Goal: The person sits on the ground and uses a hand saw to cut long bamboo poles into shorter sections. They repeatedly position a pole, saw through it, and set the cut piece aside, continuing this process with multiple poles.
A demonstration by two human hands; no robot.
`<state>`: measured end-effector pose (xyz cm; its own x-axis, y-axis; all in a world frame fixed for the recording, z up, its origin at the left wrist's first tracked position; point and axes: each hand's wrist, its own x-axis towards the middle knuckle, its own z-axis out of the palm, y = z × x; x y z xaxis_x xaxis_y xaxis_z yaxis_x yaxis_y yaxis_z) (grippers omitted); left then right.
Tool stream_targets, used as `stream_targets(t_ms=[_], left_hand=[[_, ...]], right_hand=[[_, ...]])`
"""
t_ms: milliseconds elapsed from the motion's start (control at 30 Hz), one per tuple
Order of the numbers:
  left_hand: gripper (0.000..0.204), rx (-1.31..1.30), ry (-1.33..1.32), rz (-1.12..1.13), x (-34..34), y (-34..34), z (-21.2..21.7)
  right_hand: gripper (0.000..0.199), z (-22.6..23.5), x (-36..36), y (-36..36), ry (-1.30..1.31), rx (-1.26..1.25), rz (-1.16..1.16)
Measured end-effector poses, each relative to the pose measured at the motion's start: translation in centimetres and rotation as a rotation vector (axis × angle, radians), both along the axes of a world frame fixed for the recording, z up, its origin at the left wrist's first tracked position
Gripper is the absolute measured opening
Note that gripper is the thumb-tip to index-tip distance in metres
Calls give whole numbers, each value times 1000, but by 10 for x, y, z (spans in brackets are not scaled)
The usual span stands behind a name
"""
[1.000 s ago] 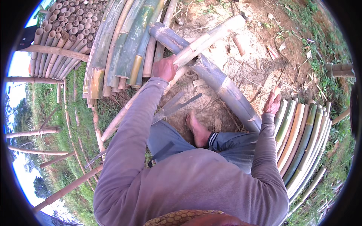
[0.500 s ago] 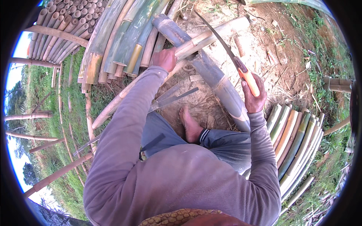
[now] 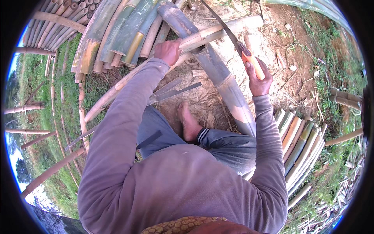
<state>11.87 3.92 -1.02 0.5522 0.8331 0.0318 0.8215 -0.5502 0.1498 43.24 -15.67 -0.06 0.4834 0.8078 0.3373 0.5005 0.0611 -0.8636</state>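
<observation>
My left hand (image 3: 168, 51) is closed around a pale bamboo pole (image 3: 198, 36), which slants from the lower left to the upper right. A second pale length lies close along it. Beneath them a thick grey-green bamboo trunk (image 3: 224, 84) lies crosswise on the ground. My right hand (image 3: 260, 79) grips the orange handle of a curved saw (image 3: 253, 64). The saw's dark blade crosses over the pole to the right of my left hand, its tip near the top edge. Whether the teeth touch the bamboo I cannot tell.
Cut green bamboo poles (image 3: 128, 31) lie stacked ahead on the left, beyond them a rack of thinner poles (image 3: 58, 29). Split bamboo lengths (image 3: 298, 144) lie to my right. My bare foot (image 3: 188, 123) is near the trunk. Flat dark strips (image 3: 175, 93) lie by my leg.
My right hand has moved forward and a little left, carrying the saw further across the pole. My left hand keeps its grip. The whole view has shifted slightly.
</observation>
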Motion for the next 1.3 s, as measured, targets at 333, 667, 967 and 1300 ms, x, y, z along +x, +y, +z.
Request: stream_targets(t_ms=[333, 667, 967, 1300], left_hand=[[43, -31, -39, 6, -8, -6, -4], [40, 87, -678, -64, -28, -100, 29], [42, -156, -1524, -1164, -59, -219, 289], [46, -352, -1501, -1317, -71, -254, 260]], right_hand=[[39, -7, 13, -27, 161, -85, 50], [44, -7, -9, 21, 48, -42, -14], [48, 6, -24, 18, 7, -50, -55], [36, -20, -15, 20, -63, 118, 109]])
